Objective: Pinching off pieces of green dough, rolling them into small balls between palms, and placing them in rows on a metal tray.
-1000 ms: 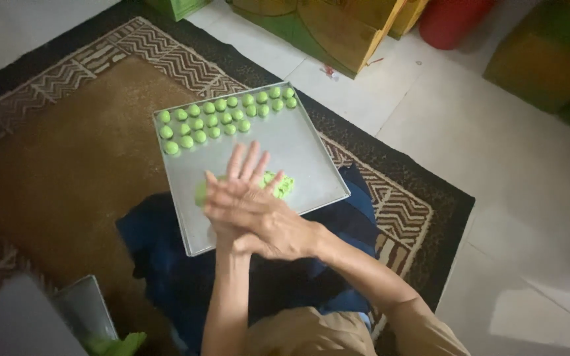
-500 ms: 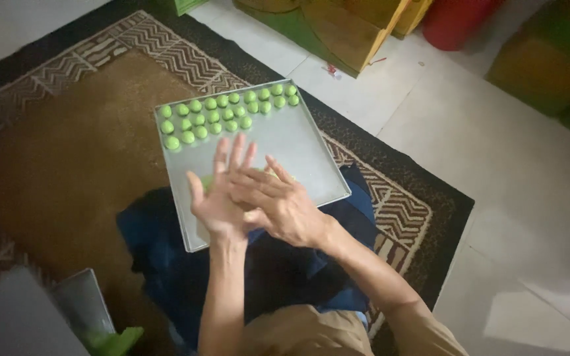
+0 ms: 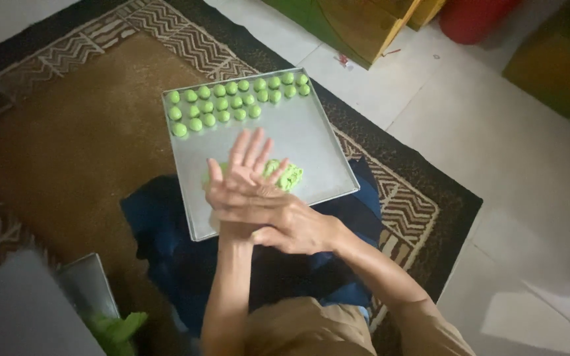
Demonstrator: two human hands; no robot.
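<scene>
A square metal tray (image 3: pixel 311 138) rests on my lap and the rug. Rows of small green dough balls (image 3: pixel 232 102) line its far edge. A lump of green dough (image 3: pixel 289 175) lies near the tray's middle, just beyond my hands. My left hand (image 3: pixel 244 161) is held flat above the tray, palm up with its fingers spread. My right hand (image 3: pixel 278 214) lies palm down across it, pressed against the left palm. Whatever is between the palms is hidden.
A brown patterned rug (image 3: pixel 67 145) lies under the tray, with dark blue cloth (image 3: pixel 159 224) over my legs. A metal container (image 3: pixel 87 287) and green leaves (image 3: pixel 117 326) sit at bottom left. Yellow-green wooden furniture (image 3: pixel 351 23) and a red object (image 3: pixel 473 16) stand on the white tiles (image 3: pixel 496 151).
My right hand has slid back and forth across the left palm, and both hands have shifted slightly. The green lump behind them shows again now.
</scene>
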